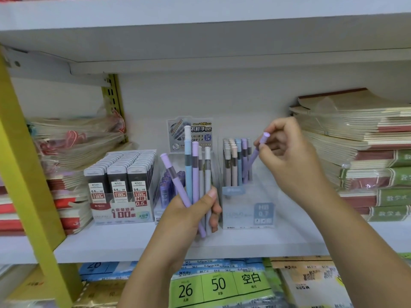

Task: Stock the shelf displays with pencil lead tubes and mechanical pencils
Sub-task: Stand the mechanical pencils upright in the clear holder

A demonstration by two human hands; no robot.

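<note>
Nearest, the left hand [191,210] grips a bunch of pencils [195,165], kept ready as spares. Up and to its right, the right hand [287,156] pinches one purple pencil [253,155], tilted so its tip can slip into the box [246,203]. The way looks tight, for other pencils [235,161] stand there. Lead tubes [120,174] sit left of the left hand, and notebooks [367,152] are piled beyond the right.

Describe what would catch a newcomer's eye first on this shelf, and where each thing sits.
At centre, the left hand grips a fan of pastel mechanical pencils. To its right, the right hand pinches a purple pencil, tilted over the clear display box of upright pencils. At left stand black lead tube packs.
</note>
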